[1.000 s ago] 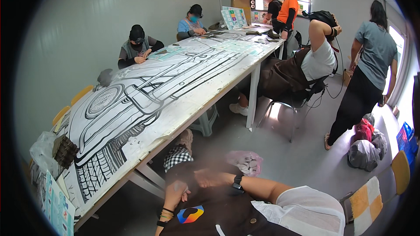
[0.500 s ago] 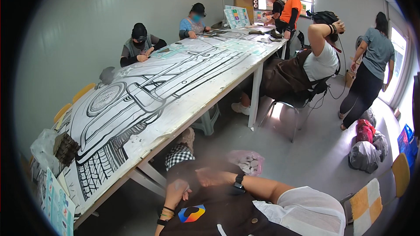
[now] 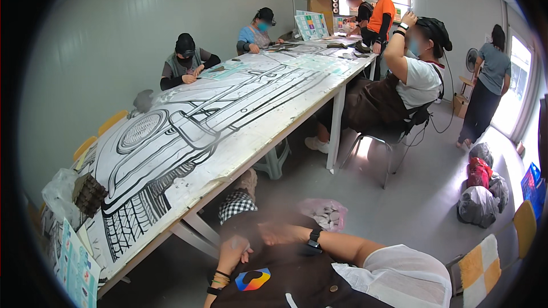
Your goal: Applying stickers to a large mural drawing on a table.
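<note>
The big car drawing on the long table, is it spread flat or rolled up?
Spread flat. The car drawing lies open along the white table, its wheel, grille and body lines all showing.

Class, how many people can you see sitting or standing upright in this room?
6: black-hooded person and blue-shirted person seated along the wall; orange-shirted person and black-capped person at the table's far end; white-shirted person seated opposite; grey-shirted person standing right. Others may be hidden.
</note>
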`<action>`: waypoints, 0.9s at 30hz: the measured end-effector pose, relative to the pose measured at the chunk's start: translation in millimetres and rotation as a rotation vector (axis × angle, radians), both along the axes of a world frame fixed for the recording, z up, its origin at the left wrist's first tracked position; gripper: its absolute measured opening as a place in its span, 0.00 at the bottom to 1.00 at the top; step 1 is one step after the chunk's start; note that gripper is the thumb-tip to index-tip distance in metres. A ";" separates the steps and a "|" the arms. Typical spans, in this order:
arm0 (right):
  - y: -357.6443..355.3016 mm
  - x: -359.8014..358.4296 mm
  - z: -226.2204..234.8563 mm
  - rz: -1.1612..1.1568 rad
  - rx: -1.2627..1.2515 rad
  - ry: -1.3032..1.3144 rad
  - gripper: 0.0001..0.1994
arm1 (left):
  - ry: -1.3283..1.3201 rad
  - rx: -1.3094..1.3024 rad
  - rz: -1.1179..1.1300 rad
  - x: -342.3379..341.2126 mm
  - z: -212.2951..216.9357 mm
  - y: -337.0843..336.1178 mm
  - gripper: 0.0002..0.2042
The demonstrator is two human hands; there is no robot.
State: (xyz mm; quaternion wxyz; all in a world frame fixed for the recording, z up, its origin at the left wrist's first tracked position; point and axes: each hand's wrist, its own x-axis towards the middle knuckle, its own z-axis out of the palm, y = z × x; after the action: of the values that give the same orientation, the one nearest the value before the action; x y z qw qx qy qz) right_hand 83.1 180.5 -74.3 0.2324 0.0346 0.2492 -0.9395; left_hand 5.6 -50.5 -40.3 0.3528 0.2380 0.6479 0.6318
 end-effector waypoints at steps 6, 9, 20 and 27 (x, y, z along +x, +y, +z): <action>-1.1 1.8 2.7 -0.022 -0.047 -0.036 0.20 | -0.013 0.009 -0.002 0.8 2.8 -0.4 0.11; -1.5 1.8 3.7 -0.018 -0.049 -0.017 0.19 | -0.022 0.012 -0.014 1.2 4.2 -0.8 0.12; -2.5 0.5 1.7 -0.024 -0.049 -0.028 0.18 | -0.020 0.013 -0.010 1.7 3.2 -1.5 0.11; -3.5 6.3 10.6 -0.041 0.017 -0.043 0.19 | 0.012 0.031 -0.024 2.9 4.6 -2.5 0.10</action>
State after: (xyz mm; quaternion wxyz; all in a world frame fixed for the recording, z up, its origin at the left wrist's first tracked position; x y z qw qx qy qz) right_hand 89.4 177.0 -63.7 0.2182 0.0618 0.2514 -0.9409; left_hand 8.6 -53.0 -35.7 0.3529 0.2549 0.6371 0.6361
